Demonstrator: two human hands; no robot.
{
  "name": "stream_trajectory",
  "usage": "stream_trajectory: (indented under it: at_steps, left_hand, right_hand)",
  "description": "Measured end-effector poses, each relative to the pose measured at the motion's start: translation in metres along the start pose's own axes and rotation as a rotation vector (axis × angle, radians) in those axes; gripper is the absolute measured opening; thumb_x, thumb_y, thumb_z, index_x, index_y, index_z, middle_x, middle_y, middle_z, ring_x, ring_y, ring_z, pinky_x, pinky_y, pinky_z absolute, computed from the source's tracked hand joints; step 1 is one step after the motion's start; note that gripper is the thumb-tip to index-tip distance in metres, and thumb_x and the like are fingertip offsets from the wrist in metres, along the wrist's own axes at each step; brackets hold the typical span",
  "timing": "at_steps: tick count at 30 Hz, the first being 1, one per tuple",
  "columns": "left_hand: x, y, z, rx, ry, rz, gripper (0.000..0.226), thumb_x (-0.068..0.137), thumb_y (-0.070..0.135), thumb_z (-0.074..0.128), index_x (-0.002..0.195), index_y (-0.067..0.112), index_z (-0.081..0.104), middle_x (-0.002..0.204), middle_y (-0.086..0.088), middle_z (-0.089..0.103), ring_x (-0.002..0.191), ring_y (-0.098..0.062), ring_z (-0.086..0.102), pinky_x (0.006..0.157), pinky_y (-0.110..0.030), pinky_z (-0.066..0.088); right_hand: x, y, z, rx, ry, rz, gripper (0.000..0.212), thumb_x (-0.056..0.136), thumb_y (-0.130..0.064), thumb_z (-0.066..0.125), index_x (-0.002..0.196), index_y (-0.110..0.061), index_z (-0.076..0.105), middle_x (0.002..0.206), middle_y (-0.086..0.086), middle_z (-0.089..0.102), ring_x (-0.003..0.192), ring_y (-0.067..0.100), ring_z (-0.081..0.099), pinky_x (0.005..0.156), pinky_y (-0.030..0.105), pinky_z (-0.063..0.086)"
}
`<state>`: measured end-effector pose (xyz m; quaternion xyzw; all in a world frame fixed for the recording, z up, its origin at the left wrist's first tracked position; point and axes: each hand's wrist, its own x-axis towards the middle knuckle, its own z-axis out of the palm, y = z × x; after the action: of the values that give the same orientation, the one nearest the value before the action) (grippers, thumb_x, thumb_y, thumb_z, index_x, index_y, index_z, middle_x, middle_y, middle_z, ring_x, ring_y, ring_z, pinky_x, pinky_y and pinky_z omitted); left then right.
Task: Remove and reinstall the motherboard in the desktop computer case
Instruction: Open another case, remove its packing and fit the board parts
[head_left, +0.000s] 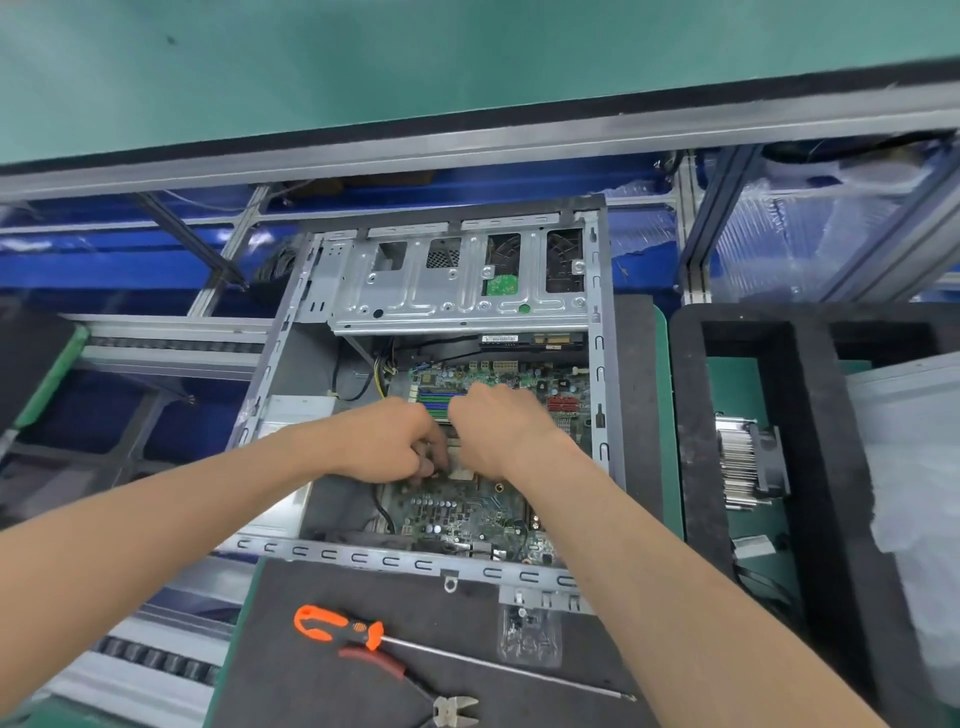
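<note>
The desktop computer case (602, 322) lies open on its side at the middle of the desk (322, 613), and the motherboard (457, 514) sits inside it, filling the floor from centre toward 5 o'clock. Both hands work close together over the board's middle. The left hand (384, 441) has its fingers curled down onto something small near the socket area; what that grip holds is hidden. The right hand (493, 426) arches over the same spot, its fingers out of sight, so I cannot tell whether it holds anything.

The risk, as I judge it, is force on a board that may still be fastened or cabled: a pull here could flex it or strain the black cable (382, 512) at 7 o'clock of the hands. The drive cage (457, 280) at 12 o'clock overhangs the board and would block a straight lift.

A heatsink (748, 462) lies at 3 o'clock in the foam tray (691, 415). A screwdriver (343, 626) and cutters (452, 709) lie at 6 o'clock, beside a small clear bag (530, 636).
</note>
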<state>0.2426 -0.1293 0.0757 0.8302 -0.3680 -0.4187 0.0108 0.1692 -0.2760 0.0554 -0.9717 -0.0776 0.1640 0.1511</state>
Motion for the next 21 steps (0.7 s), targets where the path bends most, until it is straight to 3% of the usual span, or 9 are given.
stream_trajectory:
  at_steps: [4,6,8,12,18,21]
  left_hand:
    - [-0.003,0.003,0.005,0.075,0.006,0.004,0.001,0.086,0.033,0.070,0.085,0.033,0.068,0.059,0.020,0.059,0.057,0.007,0.054,0.050,-0.014,0.034]
    - [-0.005,0.003,0.014,0.123,0.026,0.012,0.015,0.083,0.041,0.074,0.081,0.028,0.068,0.061,0.019,0.057,0.060,0.003,0.051,0.053,-0.017,0.034]
    - [-0.006,0.004,0.024,0.165,0.042,0.012,0.016,0.082,0.038,0.076,0.080,0.024,0.067,0.065,0.016,0.057,0.064,-0.001,0.050,0.061,-0.024,0.038]
    - [-0.005,0.007,0.032,0.135,0.077,-0.001,0.016,0.083,0.032,0.075,0.075,0.022,0.066,0.074,0.007,0.066,0.073,-0.012,0.057,0.072,-0.030,0.050]
    - [-0.001,0.008,0.033,0.229,0.048,0.000,0.006,0.082,0.017,0.060,0.079,0.018,0.065,0.084,-0.004,0.066,0.084,-0.026,0.064,0.075,-0.042,0.059]
    - [0.002,0.012,0.027,0.193,0.054,0.020,0.010,0.082,0.013,0.059,0.079,0.019,0.066,0.086,-0.004,0.069,0.085,-0.025,0.065,0.076,-0.044,0.059]
  right_hand:
    - [-0.005,-0.001,-0.004,0.012,-0.015,0.048,0.018,0.093,-0.020,0.056,0.109,-0.012,0.056,0.087,0.003,0.036,0.083,0.028,0.044,0.070,0.040,0.038]
    - [-0.008,-0.002,-0.004,0.020,-0.025,0.087,0.007,0.093,-0.015,0.054,0.098,-0.013,0.049,0.079,0.001,0.033,0.084,0.031,0.050,0.070,0.040,0.038]
    - [-0.013,-0.005,-0.003,0.034,-0.039,0.135,0.007,0.092,-0.013,0.052,0.092,-0.013,0.044,0.078,0.001,0.034,0.091,0.034,0.058,0.072,0.041,0.038]
    - [-0.024,-0.014,-0.001,0.062,-0.055,0.234,0.006,0.095,-0.018,0.049,0.097,-0.014,0.046,0.104,0.011,0.054,0.101,0.036,0.060,0.075,0.042,0.037]
    - [-0.033,-0.020,0.004,0.218,-0.102,0.374,0.023,0.095,-0.014,0.048,0.074,-0.016,0.039,0.085,0.005,0.051,0.077,0.027,0.054,0.063,0.035,0.042]
    - [-0.035,-0.022,0.007,0.265,-0.106,0.424,0.015,0.094,-0.012,0.047,0.080,-0.013,0.042,0.084,0.005,0.049,0.074,0.025,0.052,0.060,0.032,0.040]
